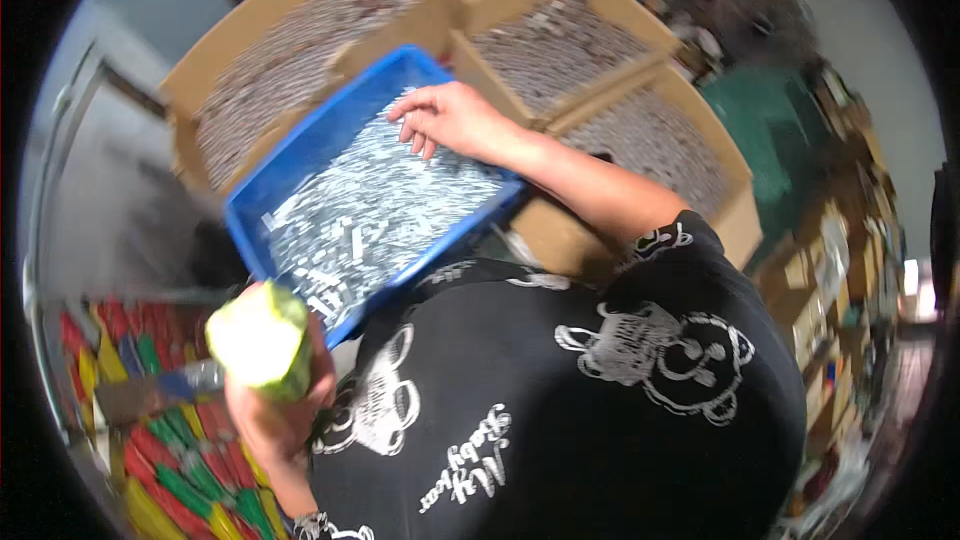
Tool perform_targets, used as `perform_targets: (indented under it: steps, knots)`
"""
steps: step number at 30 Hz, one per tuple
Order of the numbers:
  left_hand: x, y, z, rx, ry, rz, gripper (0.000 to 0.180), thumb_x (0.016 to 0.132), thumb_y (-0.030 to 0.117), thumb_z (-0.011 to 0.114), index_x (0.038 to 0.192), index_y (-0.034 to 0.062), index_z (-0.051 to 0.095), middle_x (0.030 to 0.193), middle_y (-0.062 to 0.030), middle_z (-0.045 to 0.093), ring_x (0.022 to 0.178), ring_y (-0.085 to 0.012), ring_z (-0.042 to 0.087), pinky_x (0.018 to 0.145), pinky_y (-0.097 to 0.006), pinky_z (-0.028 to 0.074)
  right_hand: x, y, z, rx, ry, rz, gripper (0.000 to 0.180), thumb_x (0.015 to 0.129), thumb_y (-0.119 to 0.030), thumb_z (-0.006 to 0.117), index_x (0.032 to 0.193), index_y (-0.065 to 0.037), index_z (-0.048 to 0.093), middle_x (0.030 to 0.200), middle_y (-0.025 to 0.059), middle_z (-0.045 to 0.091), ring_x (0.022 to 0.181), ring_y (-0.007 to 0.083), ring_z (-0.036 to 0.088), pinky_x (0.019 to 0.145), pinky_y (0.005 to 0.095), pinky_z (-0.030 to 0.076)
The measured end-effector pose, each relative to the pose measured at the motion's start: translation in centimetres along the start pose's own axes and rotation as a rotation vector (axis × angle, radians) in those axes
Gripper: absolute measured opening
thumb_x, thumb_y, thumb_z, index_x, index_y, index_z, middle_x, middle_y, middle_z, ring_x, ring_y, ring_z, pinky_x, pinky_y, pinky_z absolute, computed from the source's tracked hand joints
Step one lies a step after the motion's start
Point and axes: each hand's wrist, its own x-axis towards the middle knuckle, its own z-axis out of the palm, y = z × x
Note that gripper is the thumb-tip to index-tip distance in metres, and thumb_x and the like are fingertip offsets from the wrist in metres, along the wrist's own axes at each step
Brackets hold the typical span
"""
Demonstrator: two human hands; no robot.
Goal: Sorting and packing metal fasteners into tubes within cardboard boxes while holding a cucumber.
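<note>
My left hand is at the lower left, beside the near corner of a blue plastic bin. Its fingers wrap round a chunk of pale fruit with green rind; the exact fruit is unclear. Stretched over the far part of the bin, my right hand has loosely bent, separated fingers and nothing visible in them. Many small, thin, silvery-white pieces fill the bin, too blurred to name. Whether my right fingertips touch them I cannot tell.
Beyond the bin stand a wide cardboard box, another cardboard box and a third, all filled with small greyish-brown pieces. Red, green and yellow bundles lie at lower left. Stacked cartons line the right side.
</note>
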Motion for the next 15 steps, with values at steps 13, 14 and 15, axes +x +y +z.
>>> perform_targets:
  steps: [13,14,15]
  knots:
    - [2.8,-1.7,12.2,-0.015,-1.557,-0.075,0.097,0.066,0.068,0.07,0.114,-0.0139,0.049,0.09,-0.0286,0.063,0.078,-0.0352,0.066,0.067,-0.042,0.055,-23.7,21.4,-33.5,-1.054,1.114,0.427,0.028,0.08,-0.016,0.049,0.096,-0.006,0.069,0.092,0.0202,0.066,0.092,0.0367,0.063,0.084,0.0418,0.048]
    - [3.1,-1.4,13.8,0.005,-1.662,0.125,0.101,0.069,0.071,0.063,0.122,-0.0124,0.043,0.089,-0.0296,0.062,0.077,-0.0353,0.065,0.068,-0.042,0.054,-25.3,21.6,-35.0,-1.074,1.027,0.603,0.028,0.081,-0.019,0.048,0.096,-0.006,0.068,0.095,0.022,0.065,0.094,0.0381,0.061,0.084,0.0445,0.047]
    - [2.7,-2.0,14.8,-0.168,-1.651,0.061,0.097,0.064,0.061,0.073,0.125,-0.0087,0.046,0.097,-0.026,0.062,0.085,-0.0341,0.064,0.073,-0.039,0.054,-27.7,22.7,-36.7,-1.03,1.081,0.6,0.029,0.081,-0.021,0.05,0.099,-0.007,0.067,0.098,0.023,0.064,0.095,0.0394,0.06,0.084,0.0471,0.047]
